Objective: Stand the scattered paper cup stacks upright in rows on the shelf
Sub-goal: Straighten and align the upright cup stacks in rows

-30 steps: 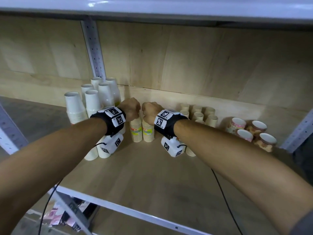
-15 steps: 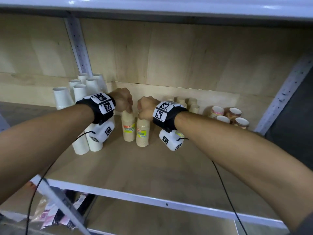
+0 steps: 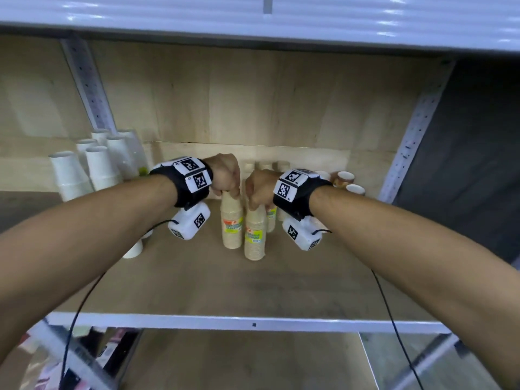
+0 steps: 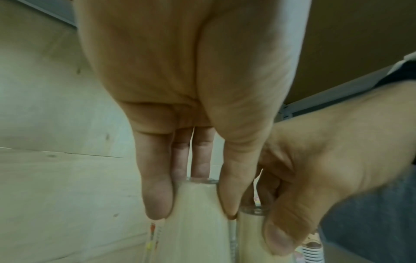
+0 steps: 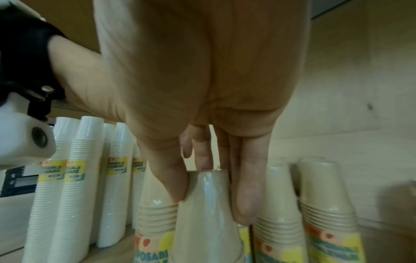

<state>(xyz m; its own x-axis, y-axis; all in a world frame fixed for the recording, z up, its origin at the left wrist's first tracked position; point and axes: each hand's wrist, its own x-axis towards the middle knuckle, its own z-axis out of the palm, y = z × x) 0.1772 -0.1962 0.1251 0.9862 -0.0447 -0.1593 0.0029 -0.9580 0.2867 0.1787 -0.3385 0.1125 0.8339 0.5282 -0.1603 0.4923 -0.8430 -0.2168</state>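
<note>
Two wrapped stacks of tan paper cups stand upright side by side in the middle of the shelf. My left hand grips the top of the left tan stack, thumb and fingers down its sides. My right hand pinches the top of the right tan stack the same way. Both stacks carry yellow and orange labels and rest on the wooden shelf board.
White cup stacks stand in rows at the back left. More tan stacks stand behind on the right, and patterned cups sit at the far right. A white metal rail edges the shelf front; perforated uprights flank it.
My head view has pulled back and dropped. Both hands still grip the tops of the two tan stacks, which stand slightly nearer the shelf front than before.
</note>
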